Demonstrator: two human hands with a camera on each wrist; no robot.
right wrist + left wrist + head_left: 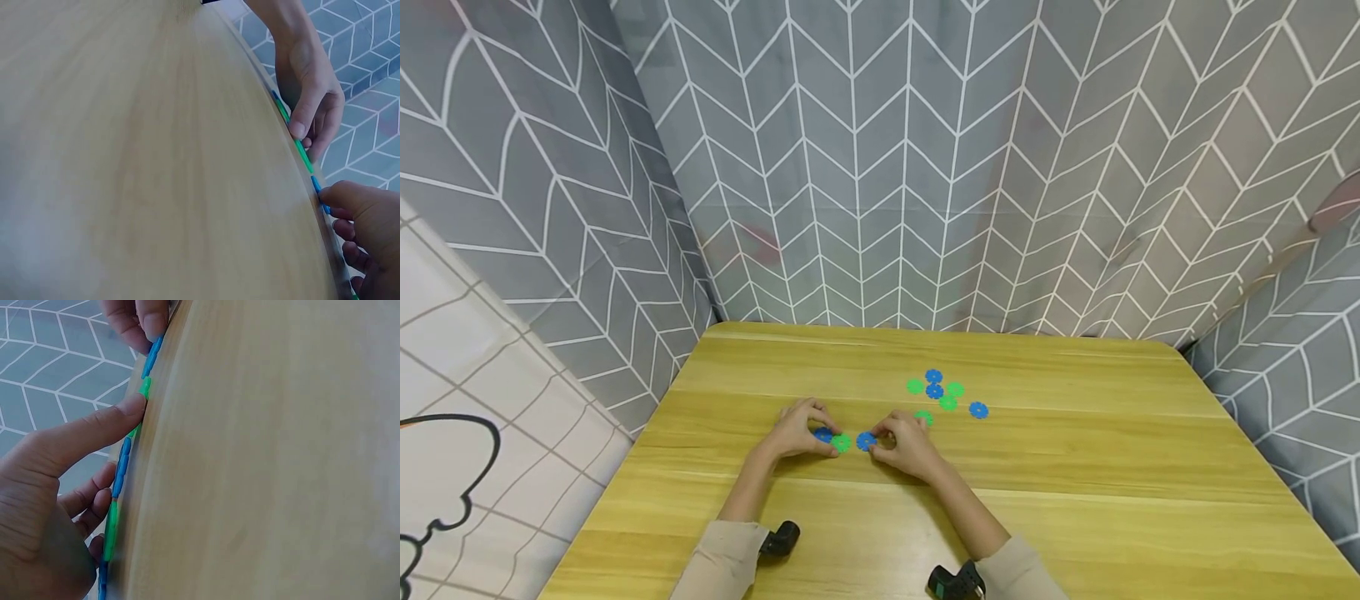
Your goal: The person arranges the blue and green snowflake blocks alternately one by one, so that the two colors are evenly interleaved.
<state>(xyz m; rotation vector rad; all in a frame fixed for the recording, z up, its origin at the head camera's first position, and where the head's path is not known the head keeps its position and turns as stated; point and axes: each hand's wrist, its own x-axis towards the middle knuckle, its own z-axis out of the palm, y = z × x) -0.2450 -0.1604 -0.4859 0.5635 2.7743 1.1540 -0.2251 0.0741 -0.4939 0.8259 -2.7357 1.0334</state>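
Observation:
My left hand (797,431) pinches a green notched plastic disc (841,442) between thumb and forefinger, low over the wooden table. A blue notched disc (822,434) adjoins it on the left, partly under the hand. The left wrist view shows an edge-on row of alternating colours, with another green disc (110,531) lower along it. Just to the right, my right hand (907,445) pinches a separate blue disc (866,442) by its right edge. A narrow gap lies between this blue disc and the green one. Whether the row's discs interlock I cannot tell.
Loose blue discs (934,391) and green discs (955,389) lie scattered behind and right of the right hand. One green disc (923,417) sits close behind that hand. The wooden table (1112,467) ends at a grey patterned curtain (880,167).

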